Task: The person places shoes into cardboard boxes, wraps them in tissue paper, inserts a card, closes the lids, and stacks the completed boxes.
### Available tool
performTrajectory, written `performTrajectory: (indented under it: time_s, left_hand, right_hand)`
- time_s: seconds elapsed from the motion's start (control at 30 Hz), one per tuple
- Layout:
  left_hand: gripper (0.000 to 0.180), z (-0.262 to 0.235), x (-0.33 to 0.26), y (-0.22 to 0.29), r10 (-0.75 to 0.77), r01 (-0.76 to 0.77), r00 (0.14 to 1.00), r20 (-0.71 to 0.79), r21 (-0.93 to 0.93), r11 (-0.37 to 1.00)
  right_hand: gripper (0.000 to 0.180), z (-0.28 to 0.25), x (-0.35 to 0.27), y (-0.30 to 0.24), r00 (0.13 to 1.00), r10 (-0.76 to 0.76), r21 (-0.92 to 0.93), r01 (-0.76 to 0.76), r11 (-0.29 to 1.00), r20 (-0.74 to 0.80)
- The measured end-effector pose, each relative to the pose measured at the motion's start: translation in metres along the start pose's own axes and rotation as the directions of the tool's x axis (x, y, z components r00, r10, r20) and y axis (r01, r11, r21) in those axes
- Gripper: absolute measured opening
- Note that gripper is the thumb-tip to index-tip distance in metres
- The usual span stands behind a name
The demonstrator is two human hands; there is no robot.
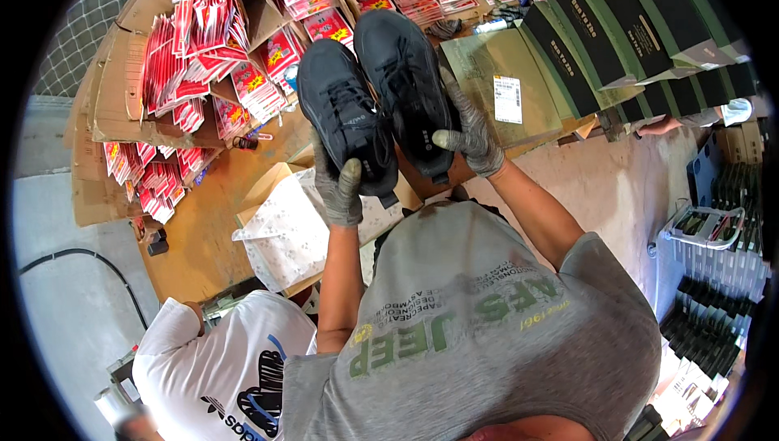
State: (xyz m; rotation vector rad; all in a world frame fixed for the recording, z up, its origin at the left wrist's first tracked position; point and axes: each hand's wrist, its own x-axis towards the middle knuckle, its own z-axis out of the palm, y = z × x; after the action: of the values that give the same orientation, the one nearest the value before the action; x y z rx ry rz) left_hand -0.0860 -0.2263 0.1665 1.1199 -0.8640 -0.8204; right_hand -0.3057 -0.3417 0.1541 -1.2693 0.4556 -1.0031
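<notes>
A brown wooden worktable (pixel 195 266) stands on a pale floor (pixel 57 157), with a mesh panel (pixel 85 31) at the upper left. Two hands in thin grey gloves hold two black lace-up shoes, one per hand. The left hand (pixel 337 185) pinches the left shoe (pixel 333 88) at the heel, thumb inside the collar and fingers along the outer side. The right hand (pixel 471 137) pinches the right shoe (pixel 399 68) likewise, thumb over the collar edge. One open box (pixel 253 200) on the table holds patterned white paper (pixel 284 226), which spills over its side. One olive-green box (pixel 479 60) bearing one white label (pixel 508 100) lies to the right, beside stacked dark boxes (pixel 596 31), partly cut off. Cardboard cartons (pixel 122 88) at the left and far side contain red packets (pixel 191 60), too numerous to count. One co-worker in a white shirt (pixel 219 360) is at the lower left; another person's hand (pixel 659 126) shows at the right. A black cable (pixel 89 253) crosses the floor. Relative to the grip, both shoes extend outward, heels at the thumbs, toes toward the cartons, side by side above the table.
</notes>
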Motion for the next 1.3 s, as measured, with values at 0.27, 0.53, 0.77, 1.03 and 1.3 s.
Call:
performTrajectory:
  time_s: [0.27, 0.53, 0.77, 1.03, 1.3]
  left_hand:
    - [0.102, 0.009, -0.01, -0.003, 0.02, -0.021, 1.0, -0.023, -0.077, 0.997]
    - [0.103, -0.046, -0.059, -0.041, 0.184, 0.013, 0.942, -0.281, 0.578, 0.816]
    - [0.109, -0.103, -0.112, -0.137, -0.155, 0.361, 0.902, -0.404, 0.901, -0.242]
    - [0.12, -0.082, -0.094, -0.173, -0.104, 0.184, 0.977, -0.189, 0.982, -0.052]
    - [0.133, -0.12, -0.091, -0.13, 0.359, 0.585, 0.759, -0.543, 0.811, -0.012]
  right_hand:
    - [0.095, -0.005, -0.011, -0.01, 1.0, -0.009, 0.108, 0.011, 0.994, -0.021]
    - [0.103, -0.013, -0.021, -0.016, 0.998, -0.003, 0.131, 0.012, 0.991, -0.069]
    - [0.094, -0.024, -0.026, 0.004, 0.99, 0.025, -0.043, -0.032, 0.999, -0.138]
    - [0.091, -0.02, -0.049, 0.015, 0.939, 0.287, 0.194, -0.25, 0.949, -0.191]
    - [0.085, -0.032, -0.071, 0.025, 0.909, 0.273, 0.014, -0.284, 0.959, -0.314]
